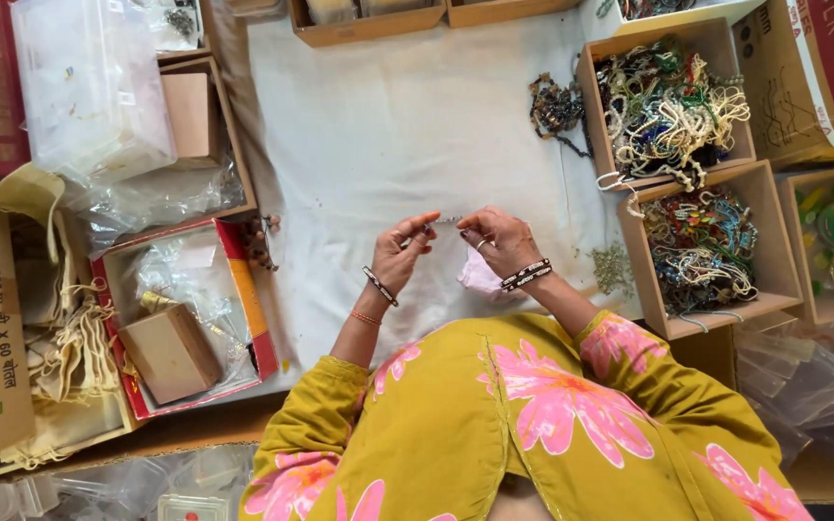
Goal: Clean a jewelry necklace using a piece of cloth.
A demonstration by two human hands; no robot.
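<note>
Yellow sleeves with pink flowers fill the bottom centre of the frame; both forearms reach up from them to the white cloth [407, 125].

Hand state: the left hand [400, 253] and right hand [500, 238] are raised close together at frame centre, each pinching one end of a short bead strand [444, 221] stretched between the fingertips. The strand is above the cloth, not resting on it.

Surroundings: a pink scrap [480, 277] lies just under the right wrist. Two boxes [629, 207] of tangled bead strings stand at right, upper and lower. A loose dark bead cluster [557, 108] lies beside the upper one. A red tray [248, 280] with plastic bags and a small carton sits at left.

Hazards, as judged:
- Grip is by fingertips only. A slip at either end would likely drop the strand or shed beads onto the cloth.
- Loose beads could roll toward the cloth edge or under the scrap.
- Excess pull between the hands could snap the thread.
</note>
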